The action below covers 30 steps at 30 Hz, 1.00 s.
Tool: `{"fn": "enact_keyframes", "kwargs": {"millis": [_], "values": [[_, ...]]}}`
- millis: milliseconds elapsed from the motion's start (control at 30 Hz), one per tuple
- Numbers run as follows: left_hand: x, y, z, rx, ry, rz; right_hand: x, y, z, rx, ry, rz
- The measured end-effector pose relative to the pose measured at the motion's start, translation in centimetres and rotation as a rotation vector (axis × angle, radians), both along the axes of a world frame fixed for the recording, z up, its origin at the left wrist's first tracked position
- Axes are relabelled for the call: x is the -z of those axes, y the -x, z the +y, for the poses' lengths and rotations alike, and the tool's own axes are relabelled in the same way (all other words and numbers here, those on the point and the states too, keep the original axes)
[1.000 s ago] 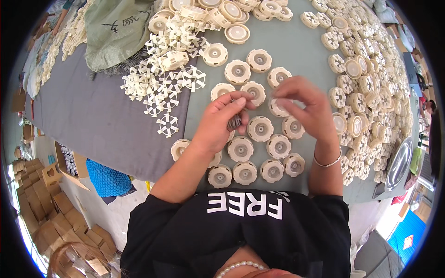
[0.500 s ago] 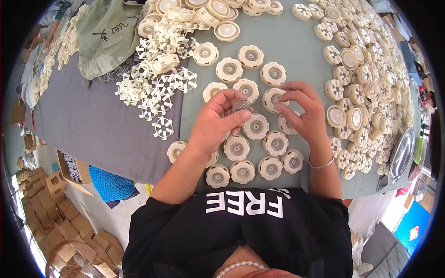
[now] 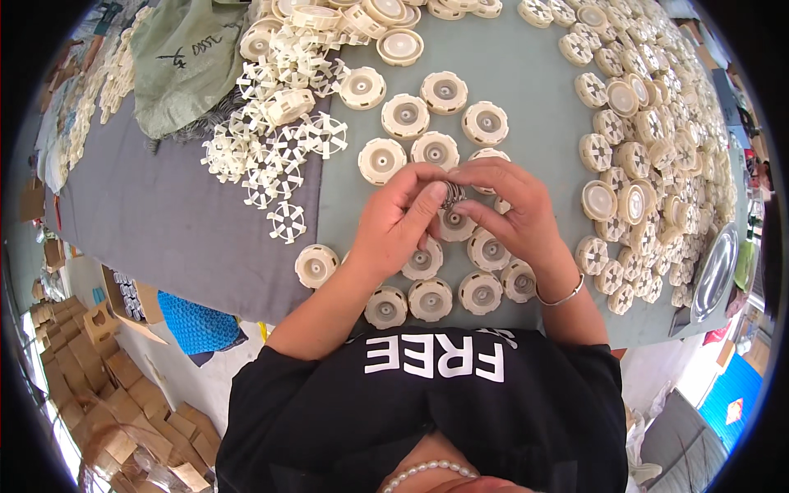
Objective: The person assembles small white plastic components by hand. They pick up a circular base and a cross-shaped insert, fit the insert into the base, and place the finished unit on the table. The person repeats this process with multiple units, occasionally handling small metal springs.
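A small bunch of grey metal coil springs (image 3: 451, 194) is held in the fingers of my left hand (image 3: 390, 223). My right hand (image 3: 519, 210) has its thumb and forefinger closed at the same springs, from the right side. Under and around both hands lie several round cream plastic housings (image 3: 406, 116) with notched rims and a hollow centre. One housing (image 3: 454, 223) shows just below the springs, partly covered by my fingers. Another housing (image 3: 491, 156) is half hidden behind my right hand.
White spoked plastic rings (image 3: 288, 222) are heaped at the left, beside a green sack (image 3: 185, 70). Dense rows of assembled cream discs (image 3: 622, 205) cover the table's right side. Further cream housings (image 3: 400, 47) are piled at the back. A shiny metal tray (image 3: 715, 274) stands at the right edge.
My right hand has moved left from a housing to the springs, its fingers closing there. My left hand has shifted slightly right, still holding the springs.
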<state>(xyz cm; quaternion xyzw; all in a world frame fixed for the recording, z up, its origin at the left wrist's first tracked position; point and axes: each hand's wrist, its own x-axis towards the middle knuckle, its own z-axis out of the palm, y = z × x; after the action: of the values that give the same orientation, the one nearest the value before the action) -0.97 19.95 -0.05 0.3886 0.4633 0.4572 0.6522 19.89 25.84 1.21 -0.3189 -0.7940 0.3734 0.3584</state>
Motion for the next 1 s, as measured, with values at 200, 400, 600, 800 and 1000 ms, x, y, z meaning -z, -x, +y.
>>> {"fn": "enact_keyframes", "kwargs": {"millis": [200, 400, 600, 800, 1000], "values": [[0.5, 0.2, 0.0, -0.032, -0.121, -0.018, 0.2, -0.6, -0.7, 0.016, 0.404, 0.157], [-0.9, 2.3, 0.8, 0.287, 0.228, -0.214, 1.4, 0.3, -0.8, -0.058, 0.422, 0.570], [-1.2, 0.8, 0.5, 0.070, 0.210, -0.682, -0.2, -0.3, -0.6, -0.098, 0.697, 0.650], [0.6, 0.5, 0.4, -0.089, -0.387, 0.146, 0.3, -0.6, -0.8, -0.006, 0.827, 0.512], [-1.0, 0.5, 0.3, -0.107, -0.507, 0.342, 0.4, 0.2, -1.4, 0.009, 0.688, 0.605]]}}
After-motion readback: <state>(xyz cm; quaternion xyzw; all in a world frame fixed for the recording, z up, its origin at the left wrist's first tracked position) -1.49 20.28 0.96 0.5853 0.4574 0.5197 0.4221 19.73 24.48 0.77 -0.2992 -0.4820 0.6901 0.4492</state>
